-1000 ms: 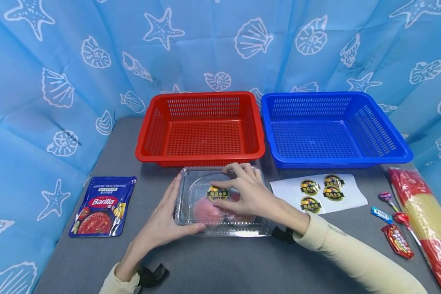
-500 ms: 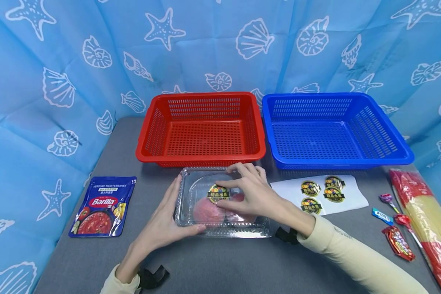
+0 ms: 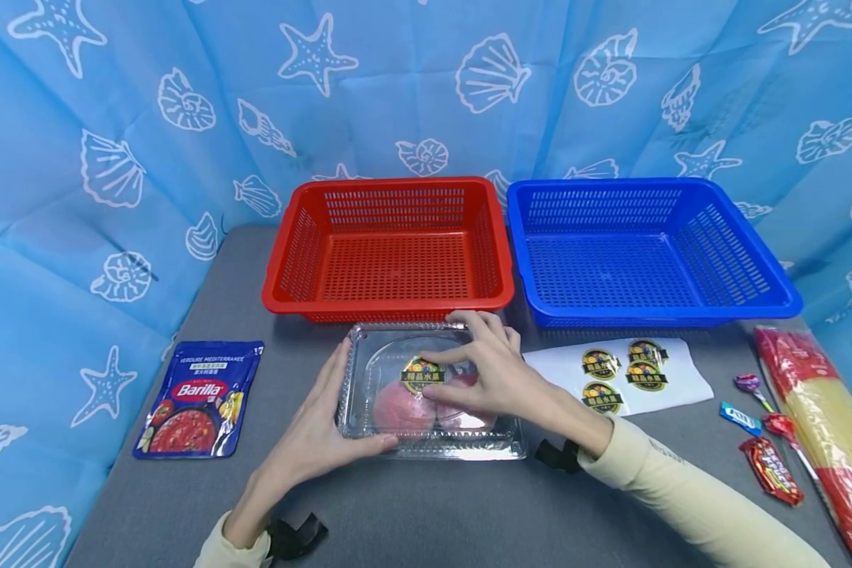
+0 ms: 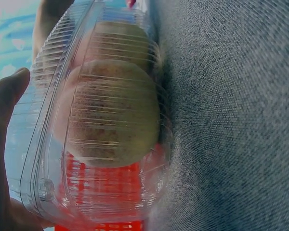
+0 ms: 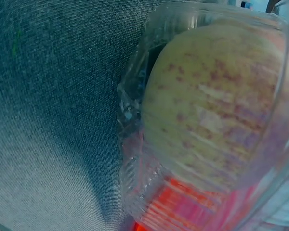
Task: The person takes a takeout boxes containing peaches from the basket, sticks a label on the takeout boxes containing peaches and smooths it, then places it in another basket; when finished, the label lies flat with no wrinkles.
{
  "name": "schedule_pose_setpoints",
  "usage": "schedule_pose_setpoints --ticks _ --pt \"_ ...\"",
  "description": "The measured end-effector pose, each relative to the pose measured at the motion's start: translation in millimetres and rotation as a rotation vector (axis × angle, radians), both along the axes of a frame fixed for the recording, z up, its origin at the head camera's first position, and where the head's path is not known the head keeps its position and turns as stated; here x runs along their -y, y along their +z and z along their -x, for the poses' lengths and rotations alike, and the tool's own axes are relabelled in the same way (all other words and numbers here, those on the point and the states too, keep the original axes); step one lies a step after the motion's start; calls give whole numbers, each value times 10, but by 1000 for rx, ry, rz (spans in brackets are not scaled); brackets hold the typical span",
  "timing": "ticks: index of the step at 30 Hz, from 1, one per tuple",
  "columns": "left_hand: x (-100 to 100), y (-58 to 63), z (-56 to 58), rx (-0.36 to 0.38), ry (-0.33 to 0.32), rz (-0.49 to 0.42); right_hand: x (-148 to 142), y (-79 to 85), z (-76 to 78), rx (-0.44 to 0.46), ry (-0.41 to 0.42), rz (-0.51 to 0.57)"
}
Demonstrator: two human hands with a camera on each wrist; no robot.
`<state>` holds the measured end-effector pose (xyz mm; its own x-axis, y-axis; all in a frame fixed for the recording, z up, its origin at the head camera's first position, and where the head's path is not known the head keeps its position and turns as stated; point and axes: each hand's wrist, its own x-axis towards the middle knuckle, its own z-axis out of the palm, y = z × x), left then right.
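Plainly, the left hand (image 3: 315,434) (thumb spread wide) touches the container (image 3: 386,364).

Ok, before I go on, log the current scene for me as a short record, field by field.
Box: clear plastic, on the grey table
Contents: two round pinkish fruits
Label: on the box top; whether fully stuck, cannot tell
Left hand: fingers along the box's left side, thumb at its near edge
Right hand: over the box's right part, thumb and index fingertips by the label
Spare labels: four, on a white sheet
Baskets: red basket behind the box, blue basket to its right
Far left: Barilla pouch
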<state>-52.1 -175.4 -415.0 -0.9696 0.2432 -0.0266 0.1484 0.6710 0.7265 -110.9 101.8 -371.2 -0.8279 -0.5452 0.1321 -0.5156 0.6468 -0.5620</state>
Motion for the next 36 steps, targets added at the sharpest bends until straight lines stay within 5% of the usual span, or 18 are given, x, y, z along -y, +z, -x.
schedule_pose_setpoints --ticks 13,36 --pt "0 -21 3 -5 2 -5 -61 -5 27 51 9 108" --pt "-5 -19 5 -6 -19 -115 -159 8 36 7 40 111"
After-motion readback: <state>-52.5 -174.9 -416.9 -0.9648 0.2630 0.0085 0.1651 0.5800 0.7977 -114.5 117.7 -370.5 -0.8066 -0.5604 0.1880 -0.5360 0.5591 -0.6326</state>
